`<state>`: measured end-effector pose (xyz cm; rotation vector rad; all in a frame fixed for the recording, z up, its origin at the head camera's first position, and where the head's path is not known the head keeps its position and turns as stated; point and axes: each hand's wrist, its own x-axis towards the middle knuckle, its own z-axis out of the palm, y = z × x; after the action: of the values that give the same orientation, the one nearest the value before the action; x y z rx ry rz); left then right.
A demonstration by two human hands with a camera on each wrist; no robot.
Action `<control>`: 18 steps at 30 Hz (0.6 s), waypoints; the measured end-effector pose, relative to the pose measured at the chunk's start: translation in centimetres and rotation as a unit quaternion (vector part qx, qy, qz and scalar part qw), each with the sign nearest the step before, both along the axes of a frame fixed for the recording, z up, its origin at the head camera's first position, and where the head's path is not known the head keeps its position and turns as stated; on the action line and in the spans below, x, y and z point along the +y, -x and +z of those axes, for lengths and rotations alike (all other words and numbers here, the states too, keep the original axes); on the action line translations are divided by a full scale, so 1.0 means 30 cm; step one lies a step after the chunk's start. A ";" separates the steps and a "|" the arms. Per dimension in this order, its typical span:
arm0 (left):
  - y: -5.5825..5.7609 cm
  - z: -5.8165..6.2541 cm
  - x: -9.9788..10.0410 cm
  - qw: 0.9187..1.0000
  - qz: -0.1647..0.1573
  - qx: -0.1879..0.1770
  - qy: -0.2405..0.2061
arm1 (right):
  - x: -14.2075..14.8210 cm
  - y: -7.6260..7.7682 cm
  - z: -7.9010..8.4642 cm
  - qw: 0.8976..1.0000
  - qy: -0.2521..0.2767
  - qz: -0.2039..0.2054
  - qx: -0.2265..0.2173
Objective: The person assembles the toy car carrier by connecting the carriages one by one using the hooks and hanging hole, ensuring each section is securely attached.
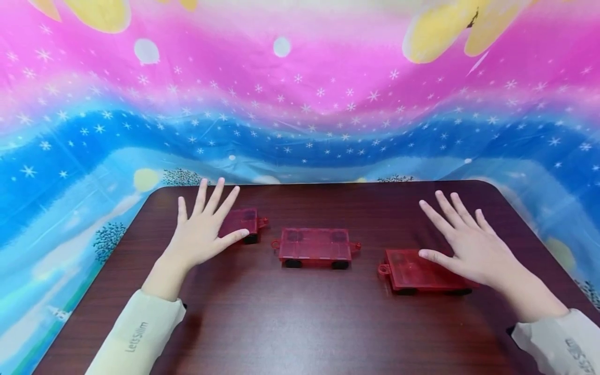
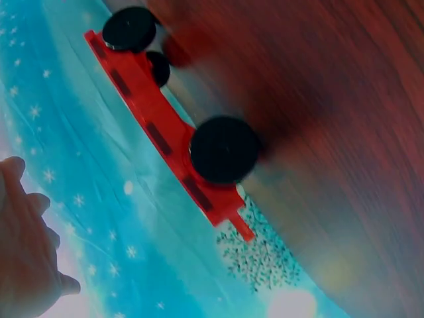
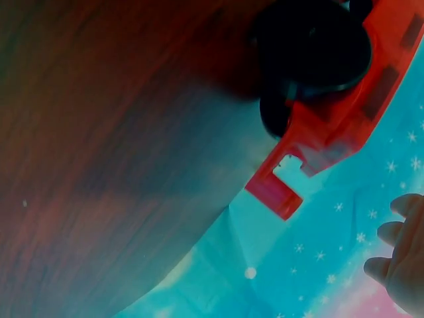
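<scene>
Three translucent red toy car bases with black wheels stand apart on a dark wooden table (image 1: pixel 300 323). My left hand (image 1: pixel 199 234), fingers spread, is over the left car base (image 1: pixel 244 221) and hides part of it. The middle car base (image 1: pixel 315 245) has a small coupling at each end, and neither hand is on it. Fingers splayed, my right hand (image 1: pixel 473 255) is above the right car base (image 1: pixel 417 271) and covers its far end. Each wrist view shows a car base side-on, the left one (image 2: pixel 156 126) and the right one (image 3: pixel 331 126). Whether either hand touches its car base, I cannot tell.
A pink and blue cloth (image 1: pixel 300 135) with snowflakes hangs behind the table and along both its sides. The table's far edge runs just beyond the fingertips of both hands. Pale sleeves (image 1: pixel 140 333) cover both forearms.
</scene>
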<state>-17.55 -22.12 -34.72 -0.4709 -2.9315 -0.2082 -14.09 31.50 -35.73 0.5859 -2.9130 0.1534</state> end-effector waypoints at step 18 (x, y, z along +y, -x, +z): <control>-0.001 -0.038 0.121 0.996 -0.091 -0.006 0.002 | -0.058 -0.049 -0.047 0.998 0.008 0.035 -0.047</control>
<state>-17.52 -18.49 -35.86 -0.7398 -2.9014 -0.2274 -12.62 29.75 -37.15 0.6969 -2.9803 0.2181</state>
